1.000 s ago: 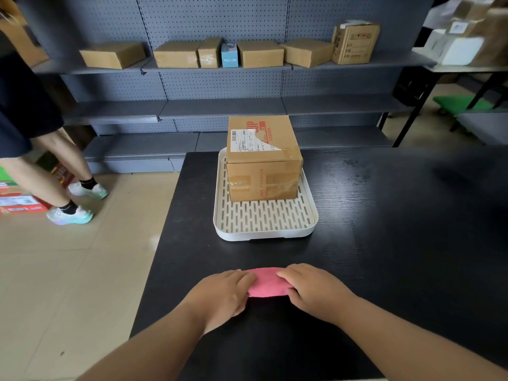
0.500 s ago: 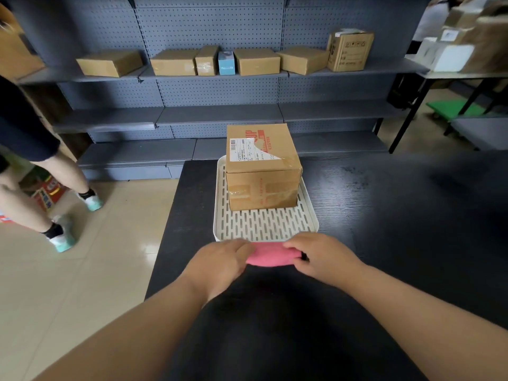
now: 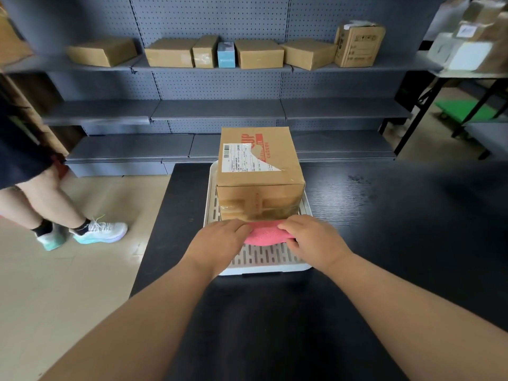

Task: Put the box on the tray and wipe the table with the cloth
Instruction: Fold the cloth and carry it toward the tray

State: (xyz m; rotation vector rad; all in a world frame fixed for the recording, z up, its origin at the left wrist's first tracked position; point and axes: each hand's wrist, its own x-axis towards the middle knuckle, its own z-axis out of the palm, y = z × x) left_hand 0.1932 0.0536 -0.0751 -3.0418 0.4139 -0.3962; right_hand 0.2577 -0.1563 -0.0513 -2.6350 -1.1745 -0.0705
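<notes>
A brown cardboard box (image 3: 259, 171) with a white shipping label stands on the far half of a white slotted tray (image 3: 264, 259), which lies on the black table (image 3: 384, 229). A pink cloth (image 3: 264, 234), rolled or folded, is over the near half of the tray, just in front of the box. My left hand (image 3: 218, 243) grips its left end and my right hand (image 3: 316, 242) grips its right end. Whether the cloth touches the tray is hidden by my hands.
Grey pegboard shelves (image 3: 220, 111) stand behind the table, with several cardboard boxes (image 3: 170, 52) on the top shelf. A person's legs in white shoes (image 3: 99, 232) are on the tiled floor to the left. Another table (image 3: 467, 72) with boxes is at the far right.
Both hands have carried the pink cloth away from me, from the bare table top near its front edge to over the tray beside the box. The person on the left has stepped closer.
</notes>
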